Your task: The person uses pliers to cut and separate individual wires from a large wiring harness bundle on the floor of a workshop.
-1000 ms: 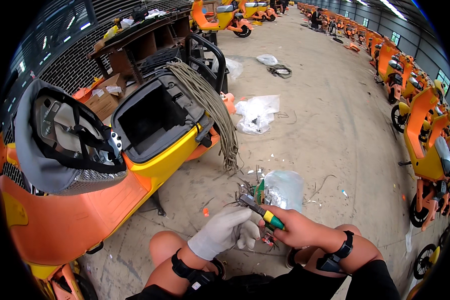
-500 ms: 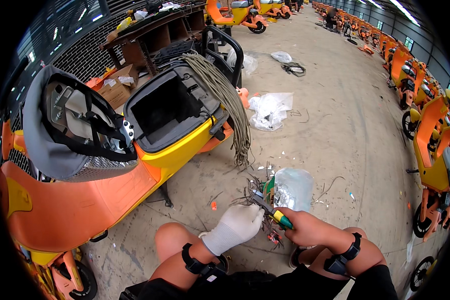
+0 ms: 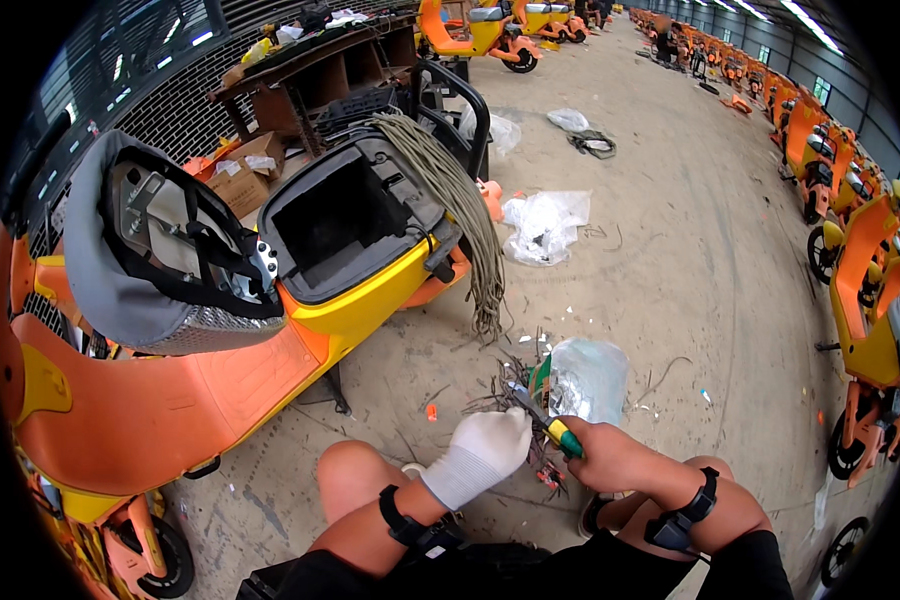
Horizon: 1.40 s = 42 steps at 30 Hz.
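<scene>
Grips green-and-yellow-handled pliers (image 3: 544, 416) in bare right hand (image 3: 608, 455), at two o'clock from gloved left hand (image 3: 493, 441); presses left fingers together, but whether pinching anything, cannot tell. Could nip those fingers by squeezing the handles while so near.

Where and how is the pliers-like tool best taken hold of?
Probably by its yellow-and-green handle end, from the lower right: that end points toward the right hand, which holds it, while the head slants away up-left, near the gloved left hand.
</scene>
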### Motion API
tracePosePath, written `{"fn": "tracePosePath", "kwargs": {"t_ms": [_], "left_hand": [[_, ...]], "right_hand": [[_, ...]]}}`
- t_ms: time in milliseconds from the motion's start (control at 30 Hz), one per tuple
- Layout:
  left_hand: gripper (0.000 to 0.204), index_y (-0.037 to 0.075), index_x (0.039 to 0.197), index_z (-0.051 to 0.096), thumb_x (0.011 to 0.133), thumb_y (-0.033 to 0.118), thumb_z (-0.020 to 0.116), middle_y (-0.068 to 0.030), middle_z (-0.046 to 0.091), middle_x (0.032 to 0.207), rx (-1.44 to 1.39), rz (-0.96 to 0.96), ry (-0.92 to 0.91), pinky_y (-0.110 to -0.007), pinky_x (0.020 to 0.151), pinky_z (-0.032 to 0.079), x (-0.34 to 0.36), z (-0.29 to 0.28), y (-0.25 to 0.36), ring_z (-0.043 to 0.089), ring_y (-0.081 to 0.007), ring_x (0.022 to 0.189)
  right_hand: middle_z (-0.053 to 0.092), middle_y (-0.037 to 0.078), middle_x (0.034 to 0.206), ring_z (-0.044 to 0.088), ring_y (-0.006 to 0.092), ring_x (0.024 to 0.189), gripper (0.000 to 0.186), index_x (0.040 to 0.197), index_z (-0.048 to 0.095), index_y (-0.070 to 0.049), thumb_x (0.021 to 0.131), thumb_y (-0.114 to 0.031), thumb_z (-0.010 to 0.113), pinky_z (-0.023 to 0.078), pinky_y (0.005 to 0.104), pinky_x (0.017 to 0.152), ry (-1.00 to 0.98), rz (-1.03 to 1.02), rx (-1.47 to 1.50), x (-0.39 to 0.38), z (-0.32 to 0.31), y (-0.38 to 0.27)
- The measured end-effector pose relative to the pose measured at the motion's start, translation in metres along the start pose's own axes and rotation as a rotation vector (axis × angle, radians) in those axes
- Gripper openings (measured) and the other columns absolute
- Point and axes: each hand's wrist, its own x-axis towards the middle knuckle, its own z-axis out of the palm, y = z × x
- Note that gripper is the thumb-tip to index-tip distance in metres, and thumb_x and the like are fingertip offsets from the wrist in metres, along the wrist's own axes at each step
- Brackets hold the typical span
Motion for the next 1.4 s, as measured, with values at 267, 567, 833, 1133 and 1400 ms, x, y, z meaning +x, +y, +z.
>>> {"fn": "tracePosePath", "kwargs": {"t_ms": [267,567,833,1133,1400], "left_hand": [[0.044,-0.004,0.116,0.062,0.103,0.031,0.038,-0.0126,0.069,0.077,-1.743,-0.266,-0.634,-0.027,0.046,0.044,0.004,-0.057,-0.016,0.061,-0.0187,0.054],[0.050,-0.009,0.121,0.056,0.102,0.036,0.042,-0.0212,0.070,0.094,-2.326,-0.094,-0.771,-0.031,0.051,0.052,-0.009,-0.045,-0.004,0.068,-0.0262,0.064],[0.037,-0.004,0.102,0.065,0.101,0.028,0.046,-0.0149,0.072,0.082,-1.517,-0.287,-0.426,-0.026,0.050,0.049,0.012,-0.062,-0.006,0.067,-0.0185,0.061],[0.026,0.002,0.083,0.062,0.095,0.023,0.052,-0.0151,0.067,0.071,-0.215,0.015,-0.066,-0.040,0.059,0.053,0.007,-0.022,-0.009,0.068,-0.0298,0.067],[0.021,0.004,0.077,0.058,0.090,0.019,0.054,-0.0148,0.061,0.059,0.073,-0.016,-0.084,-0.042,0.051,0.052,-0.002,0.001,0.003,0.065,-0.0319,0.055]], "right_hand": [[0.068,0.020,0.092,0.067,0.0351,0.074,0.065,0.141,0.042,-0.008,0.078,0.002,0.056,0.054,0.0403,0.070,0.119,-0.285,0.051,-0.014,-0.017,-0.004],[0.063,0.020,0.114,0.066,0.0360,0.089,0.070,0.142,0.042,-0.010,0.076,0.003,0.058,0.053,0.0390,0.078,0.152,-0.518,0.066,-0.011,-0.012,0.002],[0.065,0.024,0.091,0.066,0.0397,0.079,0.067,0.142,0.042,-0.009,0.077,-0.002,0.057,0.053,0.0434,0.070,0.212,-0.326,0.052,-0.003,-0.009,0.004],[0.065,0.026,0.084,0.065,0.0429,0.080,0.061,0.139,0.043,-0.005,0.080,-0.005,0.060,0.051,0.0466,0.071,0.052,-0.083,0.007,-0.005,-0.004,0.001],[0.065,0.029,0.087,0.064,0.0452,0.087,0.050,0.130,0.046,0.000,0.085,-0.013,0.063,0.050,0.0492,0.075,-0.043,0.025,-0.059,0.002,0.008,0.011]]}}
